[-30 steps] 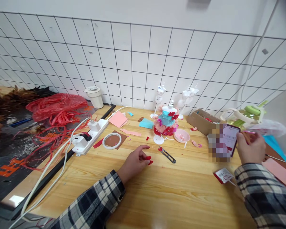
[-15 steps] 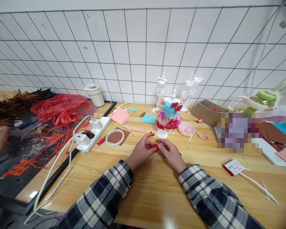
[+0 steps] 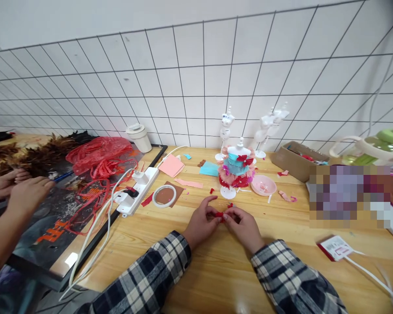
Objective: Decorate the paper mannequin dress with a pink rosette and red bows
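Observation:
Between my two hands is a small piece of red crepe paper (image 3: 219, 214), its exact shape partly covered by fingers. My left hand (image 3: 201, 221) pinches its left side with thumb and index finger. On the other side, my right hand (image 3: 244, 226) grips it with the fingertips. Just beyond them stands a small white dress form (image 3: 241, 148) wearing a paper dress (image 3: 236, 168) with a blue bodice, a red bow and a ruffled pink and red skirt. Small red scraps (image 3: 212, 191) lie on the table near my fingers.
Left are a tape roll (image 3: 164, 196), pink paper (image 3: 171, 165), blue paper (image 3: 209, 168) and a power strip (image 3: 140, 189) with cables. A pink bowl (image 3: 263, 185), cardboard box (image 3: 298, 160) and white dress forms (image 3: 227, 126) stand behind. Another person's hands (image 3: 28, 192) work at far left.
The view has shifted, so the table things sit further right and lower. My hands still pinch the red paper. The other person's hands have come further into view at the left.

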{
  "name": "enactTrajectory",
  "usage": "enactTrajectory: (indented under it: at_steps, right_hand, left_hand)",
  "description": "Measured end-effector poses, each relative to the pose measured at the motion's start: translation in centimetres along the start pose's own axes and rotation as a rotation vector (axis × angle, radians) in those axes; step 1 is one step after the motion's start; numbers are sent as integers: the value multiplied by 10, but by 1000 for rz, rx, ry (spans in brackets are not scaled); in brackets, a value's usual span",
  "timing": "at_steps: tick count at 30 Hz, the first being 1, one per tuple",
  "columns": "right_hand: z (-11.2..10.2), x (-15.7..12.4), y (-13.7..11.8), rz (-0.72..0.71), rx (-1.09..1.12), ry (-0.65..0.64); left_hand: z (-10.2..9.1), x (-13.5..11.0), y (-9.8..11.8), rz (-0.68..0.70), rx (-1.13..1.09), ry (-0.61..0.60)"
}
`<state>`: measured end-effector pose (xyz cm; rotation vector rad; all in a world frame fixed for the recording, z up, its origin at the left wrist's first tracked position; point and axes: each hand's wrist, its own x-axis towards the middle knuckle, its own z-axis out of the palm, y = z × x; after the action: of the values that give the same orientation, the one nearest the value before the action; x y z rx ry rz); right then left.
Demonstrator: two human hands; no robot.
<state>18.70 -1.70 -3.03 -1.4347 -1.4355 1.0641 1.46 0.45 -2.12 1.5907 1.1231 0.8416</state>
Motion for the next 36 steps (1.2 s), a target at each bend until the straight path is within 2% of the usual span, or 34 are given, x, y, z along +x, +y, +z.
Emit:
enactTrajectory:
  at_steps: [10, 17, 21, 24, 27, 29, 33, 36]
  right_hand:
    - [15, 2, 9, -50, 28, 31]
    - [10, 4, 9, -62, 158, 30]
    - [10, 2, 9, -168, 64, 112]
    - [8, -3, 5, -388, -142, 265]
    - [4, -12, -3, -718, -367, 377]
    - [2, -16, -7, -870, -485, 421]
    - [1, -19, -12, -899, -576, 508]
    - [1, -18, -14, -906, -574, 500]
  left_hand:
    - [-4, -1, -3, 7, -110, 99]
    - [-6, -1, -3, -10, -219, 8]
    - [-10, -1, -4, 30, -203, -21]
    - [-13, -2, -8, 82, -153, 39]
    - [-16, -4, -11, 204, -3, 119]
    - [-19, -5, -11, 355, 178, 172]
    - [-25, -6, -7, 651, 447, 284]
    - [-27, -7, -3, 717, 538, 346]
